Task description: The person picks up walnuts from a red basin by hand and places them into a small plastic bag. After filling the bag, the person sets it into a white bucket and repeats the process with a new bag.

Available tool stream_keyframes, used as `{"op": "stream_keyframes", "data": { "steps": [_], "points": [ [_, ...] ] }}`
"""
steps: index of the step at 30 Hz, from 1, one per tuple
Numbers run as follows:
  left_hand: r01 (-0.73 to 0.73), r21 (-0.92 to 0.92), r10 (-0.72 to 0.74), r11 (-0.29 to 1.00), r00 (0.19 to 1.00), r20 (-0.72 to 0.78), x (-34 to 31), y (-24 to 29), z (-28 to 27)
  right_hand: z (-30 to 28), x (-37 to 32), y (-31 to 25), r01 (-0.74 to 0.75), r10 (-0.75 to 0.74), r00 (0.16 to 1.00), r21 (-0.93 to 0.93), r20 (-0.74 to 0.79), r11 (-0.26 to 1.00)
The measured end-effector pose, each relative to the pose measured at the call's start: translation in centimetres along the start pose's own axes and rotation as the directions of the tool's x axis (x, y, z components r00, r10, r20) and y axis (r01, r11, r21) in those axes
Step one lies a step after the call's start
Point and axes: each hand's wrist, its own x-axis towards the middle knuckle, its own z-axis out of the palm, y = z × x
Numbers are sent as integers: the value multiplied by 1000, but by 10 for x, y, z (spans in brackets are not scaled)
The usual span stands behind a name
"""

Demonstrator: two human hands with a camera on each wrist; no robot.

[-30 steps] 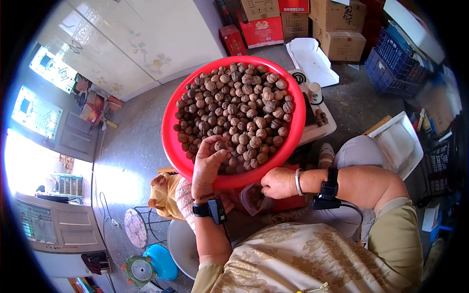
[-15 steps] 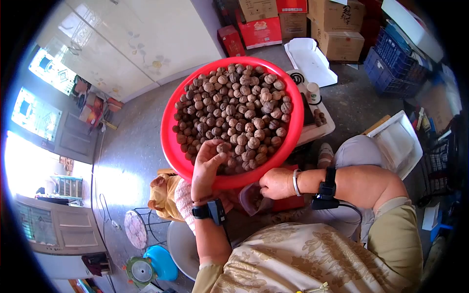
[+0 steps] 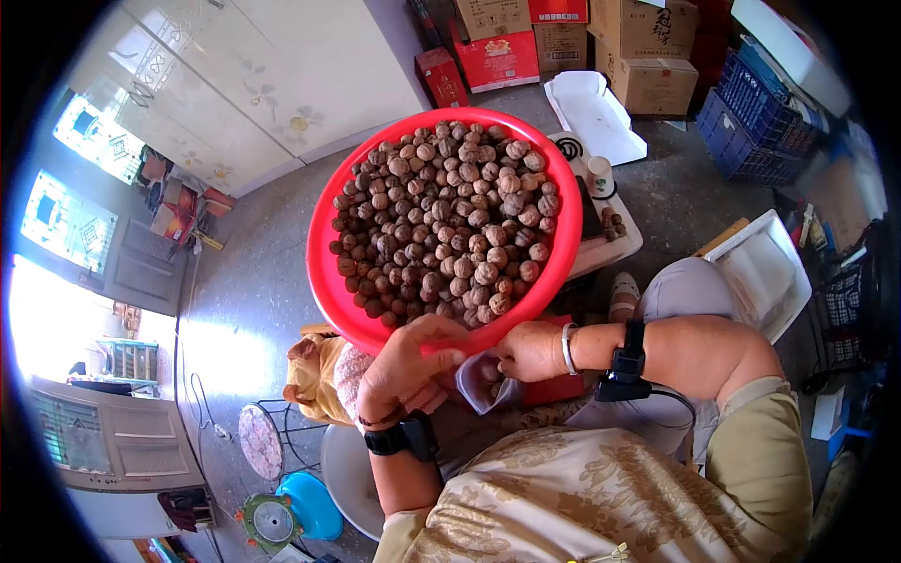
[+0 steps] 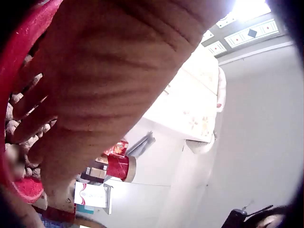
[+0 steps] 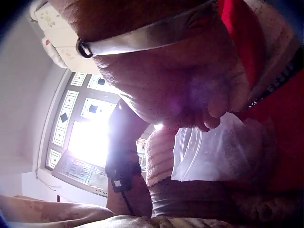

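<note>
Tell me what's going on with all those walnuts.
A person's right hand has a clear plastic bag in its grip, beside a red basin heaped with walnuts. The left hand reaches towards the bag from the basin's near edge; whether it holds anything is hidden.

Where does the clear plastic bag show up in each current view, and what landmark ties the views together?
Head: just right of centre, low, below the near rim of the red basin, in the right hand; the plastic bag.
Left wrist: not seen.
Right wrist: right of centre, below the fingers.
Shared landmark: the white flowered cabinet: upper left, right of centre, top left, respectively.
</note>
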Motion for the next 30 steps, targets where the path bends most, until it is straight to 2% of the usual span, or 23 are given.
{"op": "stream_keyframes", "data": {
  "steps": [2,3,4,5,6,7,10,14,16,23,25,26,27,28,29,30],
  "points": [
    [136,-204,-174,969,967,-185,9,-10,1,-2,0,-1,-48,48,998,-12,37,999],
    [135,-204,-173,970,967,-184,18,-22,-1,0,1,2,-11,11,1000,-29,21,1000],
    [70,26,-57,997,935,-351,30,-36,-3,1,1,3,25,-25,1000,-46,6,999],
    [39,262,94,964,874,-477,39,-48,-6,3,2,4,23,-23,1000,-45,5,999],
    [60,392,152,918,859,-488,45,-46,-10,3,2,4,25,-25,1000,-57,0,998],
    [56,393,154,918,862,-483,51,-54,-12,2,1,3,25,-25,1000,-69,-6,997],
    [-102,606,437,789,787,-436,73,-80,-16,-5,-3,-6,-10,12,1000,-75,24,997],
    [-85,623,408,777,822,-397,78,-77,-12,-7,-4,-7,-6,7,1000,-52,16,999],
    [21,566,295,824,837,-461,79,-68,-10,-3,-2,-4,6,-6,1000,-24,15,1000],
    [125,574,251,809,809,-532,91,-91,-19,-4,-2,-6,-8,9,1000,-57,16,998],
    [43,469,254,882,794,-552,88,-84,-21,1,0,0,27,-28,999,-63,-16,998],
    [52,472,253,880,791,-558,83,-81,-22,3,1,3,38,-39,999,-62,-14,997],
    [-48,196,148,979,832,-535,76,-72,-23,3,1,4,58,-60,998,-65,-25,996],
    [-125,-105,60,987,875,-481,70,-66,-24,4,2,4,80,-82,996,-68,-36,994],
    [-119,-100,55,988,869,-491,66,-64,-24,5,3,5,93,-95,995,-67,-31,993],
    [-193,-256,54,947,884,-464,65,-62,-23,0,1,1,66,-67,998,-65,-12,996]
  ]
}}
